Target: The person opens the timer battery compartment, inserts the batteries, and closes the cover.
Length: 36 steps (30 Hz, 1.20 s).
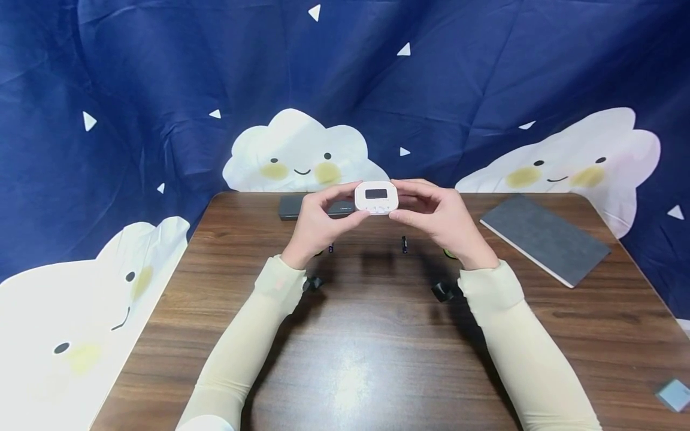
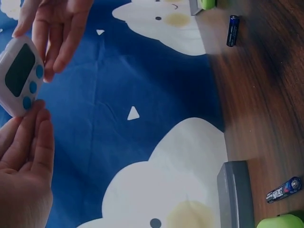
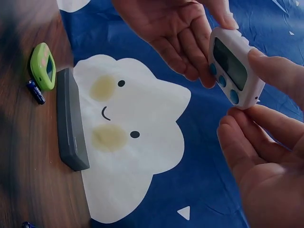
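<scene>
A small white digital timer [image 1: 375,209] with a dark screen is held up above the far part of the table. Three round blue buttons show along one edge of the timer [image 2: 20,78] in the left wrist view. My left hand [image 1: 320,224] pinches one end between thumb and fingers. At the opposite end, my right hand [image 1: 442,221] grips it the same way. The screen looks blank in the right wrist view, where the timer [image 3: 232,69] is seen tilted. Two dark blue batteries lie on the table below, one battery [image 1: 404,244] near the middle.
A dark grey case [image 1: 291,208] lies at the table's back edge, partly behind my left hand. Beside a battery [image 3: 35,91] sits a green device [image 3: 42,66]. A grey notebook [image 1: 544,236] lies back right, a light blue block [image 1: 675,395] front right. A patterned curtain [image 1: 420,90] hangs behind.
</scene>
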{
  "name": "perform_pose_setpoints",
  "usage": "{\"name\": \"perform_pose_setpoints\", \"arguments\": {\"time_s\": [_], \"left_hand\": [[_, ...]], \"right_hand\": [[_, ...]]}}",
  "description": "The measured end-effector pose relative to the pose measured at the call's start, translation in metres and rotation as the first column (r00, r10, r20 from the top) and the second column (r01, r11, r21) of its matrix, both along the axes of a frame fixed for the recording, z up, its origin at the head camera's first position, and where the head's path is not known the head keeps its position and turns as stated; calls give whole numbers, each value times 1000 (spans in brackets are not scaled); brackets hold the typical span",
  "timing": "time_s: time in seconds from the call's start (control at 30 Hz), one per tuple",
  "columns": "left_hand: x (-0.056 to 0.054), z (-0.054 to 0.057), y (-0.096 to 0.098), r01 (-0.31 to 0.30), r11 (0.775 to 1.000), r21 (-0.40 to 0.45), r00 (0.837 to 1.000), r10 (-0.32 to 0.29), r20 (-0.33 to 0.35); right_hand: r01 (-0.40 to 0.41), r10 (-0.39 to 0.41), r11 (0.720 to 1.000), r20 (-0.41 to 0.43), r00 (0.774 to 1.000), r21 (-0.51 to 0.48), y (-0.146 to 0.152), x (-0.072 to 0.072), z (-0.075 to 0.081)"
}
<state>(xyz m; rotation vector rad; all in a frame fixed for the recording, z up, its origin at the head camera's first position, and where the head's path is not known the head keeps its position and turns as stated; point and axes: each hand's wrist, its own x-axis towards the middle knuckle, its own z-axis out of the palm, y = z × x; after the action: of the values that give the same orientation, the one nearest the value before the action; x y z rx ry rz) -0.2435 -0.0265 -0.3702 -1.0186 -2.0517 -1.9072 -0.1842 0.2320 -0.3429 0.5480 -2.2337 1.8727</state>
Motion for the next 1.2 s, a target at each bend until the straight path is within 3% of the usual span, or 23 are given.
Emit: {"name": "perform_pose_setpoints", "arguments": {"time_s": [0.4, 0.63, 0.83, 1.03, 1.2], "left_hand": [[3, 1, -2, -1, 1000, -17, 1000, 1, 6], [0, 2, -4, 31, 999, -26, 999, -31, 11], [1, 5, 0, 105, 994, -3, 994, -105, 15], [3, 4, 4, 124, 992, 13, 992, -124, 24], [4, 2, 5, 109, 994, 19, 993, -110, 41]], "right_hand": [[3, -3, 1000, 18, 1000, 18, 1, 1, 0], [-12, 12, 1000, 61, 998, 10, 5, -1, 1], [-136, 142, 989, 135, 981, -53, 23, -10, 5], [-295, 313, 948, 191, 930, -115, 37, -27, 4], [-312, 338, 939, 203, 919, -147, 38, -32, -1]]}}
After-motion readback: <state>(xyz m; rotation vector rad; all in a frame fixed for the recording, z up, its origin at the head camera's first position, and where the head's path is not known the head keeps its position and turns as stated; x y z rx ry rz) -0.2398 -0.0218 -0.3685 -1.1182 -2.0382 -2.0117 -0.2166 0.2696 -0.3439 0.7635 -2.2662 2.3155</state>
